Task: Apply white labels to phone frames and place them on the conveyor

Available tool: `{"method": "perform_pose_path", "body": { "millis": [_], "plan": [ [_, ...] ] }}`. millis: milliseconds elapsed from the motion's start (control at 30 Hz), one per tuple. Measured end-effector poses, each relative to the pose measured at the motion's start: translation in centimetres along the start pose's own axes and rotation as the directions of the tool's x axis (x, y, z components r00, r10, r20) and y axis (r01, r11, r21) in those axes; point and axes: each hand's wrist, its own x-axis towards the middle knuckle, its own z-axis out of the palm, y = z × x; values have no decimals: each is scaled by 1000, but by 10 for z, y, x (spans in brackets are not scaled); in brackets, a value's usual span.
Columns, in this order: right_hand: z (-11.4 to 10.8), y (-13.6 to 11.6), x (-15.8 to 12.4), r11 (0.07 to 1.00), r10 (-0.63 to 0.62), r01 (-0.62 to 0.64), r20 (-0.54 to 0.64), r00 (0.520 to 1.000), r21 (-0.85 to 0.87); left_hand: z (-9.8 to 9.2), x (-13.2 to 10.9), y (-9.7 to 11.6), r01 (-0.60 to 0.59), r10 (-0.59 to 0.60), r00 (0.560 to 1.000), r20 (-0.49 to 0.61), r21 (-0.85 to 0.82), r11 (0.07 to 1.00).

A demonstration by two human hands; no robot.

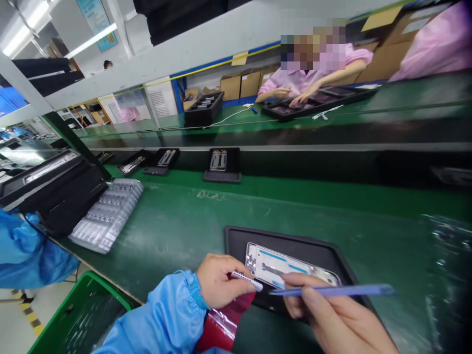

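Note:
My left hand [221,282], in a blue sleeve, is closed on a curled white strip [248,280] with small dark dots along it. Below the fingers hangs a shiny red film [223,327]; whether it is joined to the strip I cannot tell. Between the fingers of my right hand [328,312] lies a slim blue-violet pointed tool [342,290], its tip pointing left toward the strip. Just beyond both hands, a silver phone frame [273,268] with blue strips lies in a black tray [291,237]. My right hand covers part of the frame's near edge.
Clear plastic blister trays [110,211] sit at left, above a green bin [86,314]. Several black trays with phone frames, one a black tray [222,176], line the far side. Clear plastic [448,275] lies at right. Across the bench a person in pink [291,83] handles a long tray.

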Motion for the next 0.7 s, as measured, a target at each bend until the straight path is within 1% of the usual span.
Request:
{"method": "perform_pose_path", "body": {
  "millis": [67,133,233,367,433,567,700],
  "plan": [
    [8,3,-3,1000,22,-19,102,995,-22,0,1,-3,0,-1,1000,30,28,1000],
    [14,5,-5,999,36,-31,146,989,-38,0,2,-4,-1,-2,999,54,52,999],
    [19,5,-8,998,33,-26,130,991,-57,0,3,-5,-18,14,997,70,60,998],
    [20,4,-7,996,-47,55,112,993,-71,1,2,-5,-60,56,996,71,52,997],
    [20,5,-6,996,-70,76,107,992,-54,2,2,-6,-73,71,996,60,48,996],
    [20,5,-6,997,-60,65,106,993,-45,2,1,-7,-84,80,994,69,50,995],
    [22,0,-7,999,12,-7,99,995,-46,0,2,-6,-80,75,993,89,47,996]
  ]
}}
